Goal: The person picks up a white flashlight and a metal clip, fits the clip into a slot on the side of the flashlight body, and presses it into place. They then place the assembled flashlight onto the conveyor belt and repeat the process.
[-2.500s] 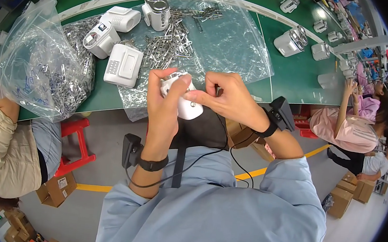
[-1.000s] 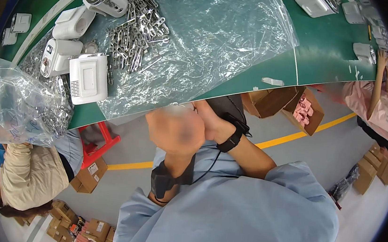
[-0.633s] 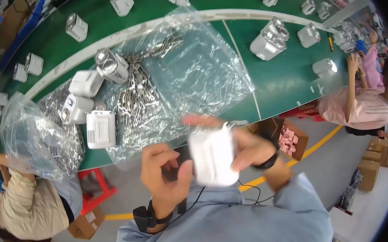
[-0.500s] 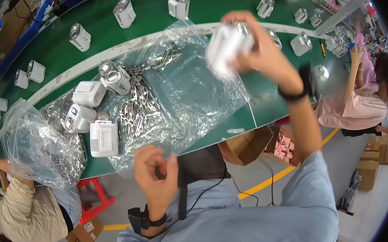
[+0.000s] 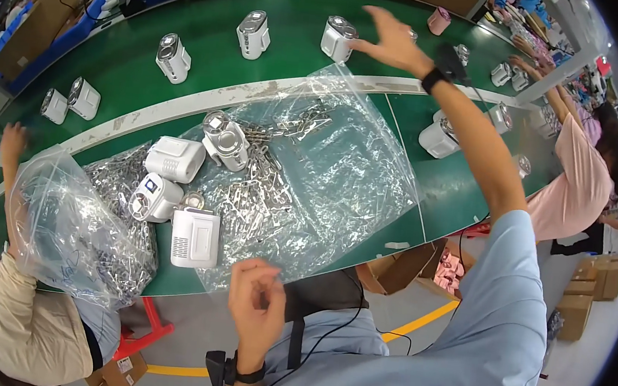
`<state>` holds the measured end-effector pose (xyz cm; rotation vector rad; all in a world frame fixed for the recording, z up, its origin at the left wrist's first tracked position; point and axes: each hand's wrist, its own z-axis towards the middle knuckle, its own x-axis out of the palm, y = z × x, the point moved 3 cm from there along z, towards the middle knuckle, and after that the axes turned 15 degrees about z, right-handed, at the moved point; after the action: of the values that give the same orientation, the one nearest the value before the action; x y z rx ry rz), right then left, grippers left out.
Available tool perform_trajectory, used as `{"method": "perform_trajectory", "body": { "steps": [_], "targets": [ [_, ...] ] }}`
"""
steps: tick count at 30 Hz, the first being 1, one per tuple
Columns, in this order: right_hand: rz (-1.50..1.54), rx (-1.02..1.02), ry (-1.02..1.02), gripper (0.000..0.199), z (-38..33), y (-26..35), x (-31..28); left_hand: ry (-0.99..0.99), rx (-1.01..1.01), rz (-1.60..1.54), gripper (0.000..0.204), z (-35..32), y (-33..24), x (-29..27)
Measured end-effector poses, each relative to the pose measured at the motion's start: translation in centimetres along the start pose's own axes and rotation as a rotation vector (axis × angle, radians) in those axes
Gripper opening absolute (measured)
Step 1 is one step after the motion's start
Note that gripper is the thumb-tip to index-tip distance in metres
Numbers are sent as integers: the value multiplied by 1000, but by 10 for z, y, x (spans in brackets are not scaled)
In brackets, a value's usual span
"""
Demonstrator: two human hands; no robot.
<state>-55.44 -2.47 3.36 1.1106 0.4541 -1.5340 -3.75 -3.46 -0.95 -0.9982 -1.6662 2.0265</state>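
Note:
My right hand [image 5: 394, 42] is open over the green conveyor belt, fingers spread, its thumb beside a white plastic appliance housing [image 5: 338, 39] with a shiny top that stands upright. Near the bench's front edge, my left hand [image 5: 256, 300] has its fingers curled in; whatever it may hold is hidden. Beyond that hand, a clear plastic bag [image 5: 350, 160] lies spread on the bench, with many small shiny metal clips [image 5: 260, 195] on it. Left of the clips sit several similar housings: one upright [image 5: 195, 240], one on its side [image 5: 175, 159], one with its shiny top showing [image 5: 225, 141].
More housings stand along the belt [image 5: 133, 39]. A white rail [image 5: 145, 104] divides belt from bench. Another bag of clips [image 5: 72, 228] lies at left, beside a co-worker's arm [image 5: 11, 199]. At right sits another co-worker [image 5: 571, 171]. Cardboard boxes [image 5: 399, 270] stand below the bench.
My right hand has let go of a white housing, which now stands on the belt, and its fingers have spread. My left hand stays curled near the bench edge. The view has shifted.

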Motion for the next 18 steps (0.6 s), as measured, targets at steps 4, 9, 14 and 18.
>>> {"method": "perform_trajectory", "body": {
  "steps": [4,9,14,18],
  "targets": [
    [36,252,228,88,8,45,29,56,38,-10,28,1,-12,4],
    [122,107,64,76,-13,73,-12,13,265,158,37,12,-20,0],
    [522,139,490,58,-103,261,-70,-92,238,1,67,20,-46,19],
    [773,83,621,45,-126,281,-62,106,239,-126,79,25,-65,28]
  ]
}}
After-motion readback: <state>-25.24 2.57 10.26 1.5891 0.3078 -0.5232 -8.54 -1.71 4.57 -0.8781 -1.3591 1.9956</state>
